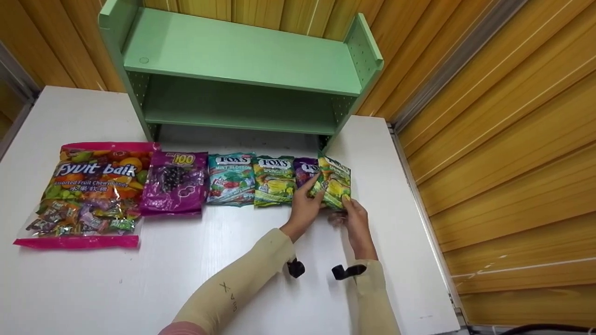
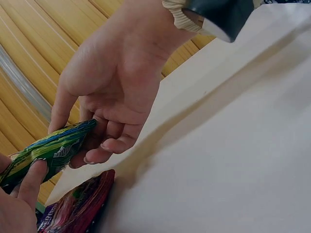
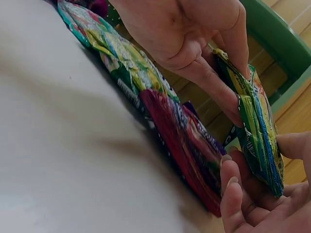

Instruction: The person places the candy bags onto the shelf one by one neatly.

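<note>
Both hands hold a green and yellow FOX'S candy bag raised and tilted above the table. My left hand pinches its left side, and my right hand grips the lower right corner, thumb on the front. In the right wrist view the bag is edge-on between the left hand and the right hand. Just below and to the left lies a purple FOX'S bag, partly covered by the left hand. Beside it are another green and yellow FOX'S bag and a teal Mint Blossom bag.
Farther left along the row are a purple candy bag and a large pink-edged Fyvit baik bag. A green shelf unit stands behind the row on the white table. Wood-slat walls border the back and right.
</note>
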A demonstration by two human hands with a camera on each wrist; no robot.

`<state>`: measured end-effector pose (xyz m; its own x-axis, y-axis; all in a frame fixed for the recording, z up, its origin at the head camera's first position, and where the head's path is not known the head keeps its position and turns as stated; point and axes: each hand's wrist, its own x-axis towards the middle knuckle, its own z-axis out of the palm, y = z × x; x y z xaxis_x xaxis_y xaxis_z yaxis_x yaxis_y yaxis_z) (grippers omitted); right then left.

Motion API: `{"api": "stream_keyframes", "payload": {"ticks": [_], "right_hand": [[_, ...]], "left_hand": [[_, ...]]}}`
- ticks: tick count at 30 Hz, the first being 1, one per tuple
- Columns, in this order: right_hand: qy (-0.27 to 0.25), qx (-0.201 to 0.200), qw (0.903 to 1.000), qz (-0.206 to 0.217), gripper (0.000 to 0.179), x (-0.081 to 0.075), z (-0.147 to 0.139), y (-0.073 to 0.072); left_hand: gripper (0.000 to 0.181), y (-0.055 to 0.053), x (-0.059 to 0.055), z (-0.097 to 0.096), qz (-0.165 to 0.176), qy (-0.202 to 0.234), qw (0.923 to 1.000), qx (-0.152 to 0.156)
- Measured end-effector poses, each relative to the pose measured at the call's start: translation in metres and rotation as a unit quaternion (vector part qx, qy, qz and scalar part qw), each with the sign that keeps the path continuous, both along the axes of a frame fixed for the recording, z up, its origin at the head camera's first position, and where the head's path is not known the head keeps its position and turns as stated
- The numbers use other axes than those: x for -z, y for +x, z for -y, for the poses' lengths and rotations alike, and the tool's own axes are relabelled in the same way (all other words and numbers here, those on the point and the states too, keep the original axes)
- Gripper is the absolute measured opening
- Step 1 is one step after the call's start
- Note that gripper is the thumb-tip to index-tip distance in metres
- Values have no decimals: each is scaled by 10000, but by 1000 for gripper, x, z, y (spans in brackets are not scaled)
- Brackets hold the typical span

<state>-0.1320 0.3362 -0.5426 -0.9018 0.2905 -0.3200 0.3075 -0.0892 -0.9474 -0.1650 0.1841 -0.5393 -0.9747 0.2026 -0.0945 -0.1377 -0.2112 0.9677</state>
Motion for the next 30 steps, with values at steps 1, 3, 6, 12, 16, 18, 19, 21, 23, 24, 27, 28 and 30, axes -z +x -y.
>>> {"api": "stream_keyframes", "payload": {"ticks": [1,3,6,12,16,18,19,21,23,24,27,28,30], "right_hand": [[24,-26,10000,-14,35,-2,2,-2],[127,-84,9999,12,37,-6,5,-6],[271,-152,9995,72,40,-13,11,-13],[367,-257,9990,6,36,-25,23,-24],[496,-382,9979,-147,35,-31,32,-31],[534,-427,9974,-212,35,-33,36,-34],[557,-446,9972,-232,34,-34,38,-36],[561,-464,9970,-248,33,-35,43,-39],[582,-483,9968,-244,31,-36,46,-43],[593,-491,9967,-238,31,-37,48,-45],[652,-555,9960,-240,32,-38,54,-50],[665,-580,9958,-248,33,-39,56,-51],[695,-629,9952,-265,35,-41,59,-54]], "left_hand": [[53,-1,-1,2,9,54,10000,-2],[52,-3,-4,7,14,121,9999,-21],[52,-6,-6,15,11,176,9998,-49],[53,-11,-13,29,-154,323,9992,-150],[54,-14,-18,39,-146,371,9989,-256],[54,-16,-19,43,-88,379,9988,-310],[54,-17,-20,46,-57,355,9988,-336],[54,-19,-21,50,-13,331,9987,-378],[54,-21,-22,53,18,353,9984,-434],[53,-21,-23,55,27,376,9982,-463],[54,-24,-25,60,-12,554,9970,-538],[54,-25,-25,62,-9,591,9966,-570],[54,-26,-26,65,-53,599,9964,-605]]}}
